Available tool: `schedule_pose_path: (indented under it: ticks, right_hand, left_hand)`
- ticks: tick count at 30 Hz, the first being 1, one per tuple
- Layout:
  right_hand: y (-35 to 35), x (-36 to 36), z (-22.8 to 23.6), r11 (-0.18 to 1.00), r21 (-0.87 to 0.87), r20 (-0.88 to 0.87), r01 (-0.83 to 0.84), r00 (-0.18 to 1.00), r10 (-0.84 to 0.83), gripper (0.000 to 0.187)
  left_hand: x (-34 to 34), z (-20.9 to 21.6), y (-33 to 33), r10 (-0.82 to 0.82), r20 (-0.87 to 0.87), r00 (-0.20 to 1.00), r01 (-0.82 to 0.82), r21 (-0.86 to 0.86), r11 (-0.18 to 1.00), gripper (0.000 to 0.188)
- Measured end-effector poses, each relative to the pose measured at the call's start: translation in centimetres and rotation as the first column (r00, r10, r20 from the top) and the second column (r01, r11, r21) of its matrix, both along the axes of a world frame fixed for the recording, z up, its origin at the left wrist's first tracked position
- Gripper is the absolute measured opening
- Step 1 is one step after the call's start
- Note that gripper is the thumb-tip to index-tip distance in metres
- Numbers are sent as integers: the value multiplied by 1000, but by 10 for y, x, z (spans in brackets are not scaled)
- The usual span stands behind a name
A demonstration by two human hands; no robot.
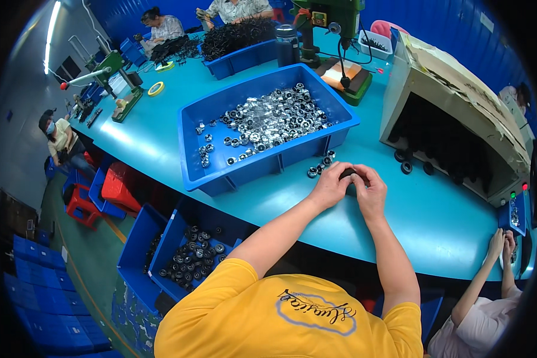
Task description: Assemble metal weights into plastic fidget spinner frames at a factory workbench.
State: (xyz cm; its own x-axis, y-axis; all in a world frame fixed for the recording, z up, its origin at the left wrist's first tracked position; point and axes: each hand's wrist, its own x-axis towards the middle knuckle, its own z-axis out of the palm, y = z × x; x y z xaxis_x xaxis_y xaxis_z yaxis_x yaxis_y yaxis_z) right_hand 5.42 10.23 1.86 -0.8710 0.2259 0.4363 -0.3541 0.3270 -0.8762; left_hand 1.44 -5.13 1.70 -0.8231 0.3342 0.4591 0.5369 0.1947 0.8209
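Above the teal tabletop, my left hand (331,186) and my right hand (370,190) meet with bent fingers around one small black ring-like part (348,173). Fingers hide most of it, so its exact shape does not show. Just beyond my left hand lie a few shiny metal hubs (320,167). A large blue bin (268,163) stands farther off, with a heap of similar silver-and-black hubs (274,122) inside. To the right, black rings (406,167) lie at the mouth of an open-fronted box (394,113).
Below the table edge at left, a blue crate (163,262) holds black-rimmed wheels. Green presses (340,36) stand at the back and left. A blue tub (224,67) holds black parts. At right, a co-worker's hands (502,246) are near a small blue tray (515,215).
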Motion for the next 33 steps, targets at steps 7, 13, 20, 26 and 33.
schedule_pose_path:
  ticks: [7, 13, 20, 26, 33]
  right_hand:
    - [13, -19, -13, 935, -328, 151, -134, 970, 192, 27]
    - [9, -7, 11, 903, -396, 300, -166, 906, 298, 27]
    - [16, -10, 3, 917, -366, 281, -157, 921, 270, 25]
    - [26, -14, 5, 956, -281, 298, -86, 939, 172, 23]
    - [24, -9, 12, 968, -235, 303, -90, 939, 161, 21]
  left_hand:
    - [-13, -8, -4, -347, 375, 860, 116, 518, 848, 44]
    - [-7, 1, -5, -439, 360, 823, 189, 556, 809, 68]
    - [-4, 7, 0, -317, 456, 831, 135, 387, 912, 55]
    - [28, 57, -24, -183, 379, 907, 43, 348, 936, 31]
    - [123, 50, -193, 171, 242, 955, -162, -59, 985, 30]
